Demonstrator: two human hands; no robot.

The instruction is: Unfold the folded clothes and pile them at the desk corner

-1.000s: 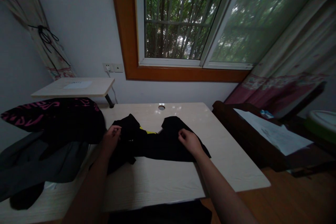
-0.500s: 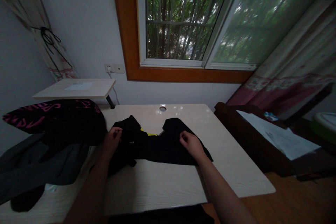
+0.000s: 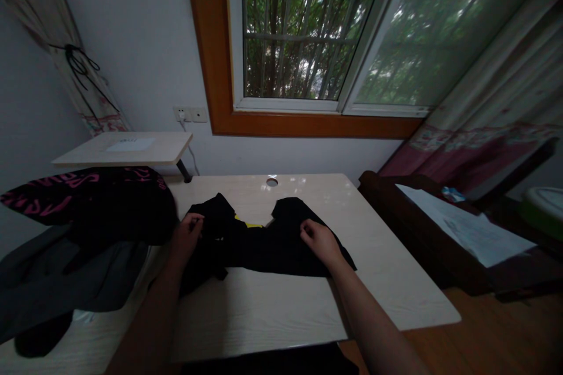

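A black garment lies spread across the pale wooden table, with a strip of yellow showing at its far edge; its exact kind is hard to make out in the dim light. My left hand is closed in a pinch on the cloth at the garment's left part. On the right part, my right hand also pinches the fabric, fingers bent together. Some cloth hangs bunched beside my left forearm, partly hidden by it.
Left of the garment is a pile of clothes: a black piece with pink lettering over a grey one. A small raised shelf stands behind it. A dark brown bench with a white sheet stands to the right.
Almost nothing differs: both hands and the black garment hold their places. The view has shifted very slightly.
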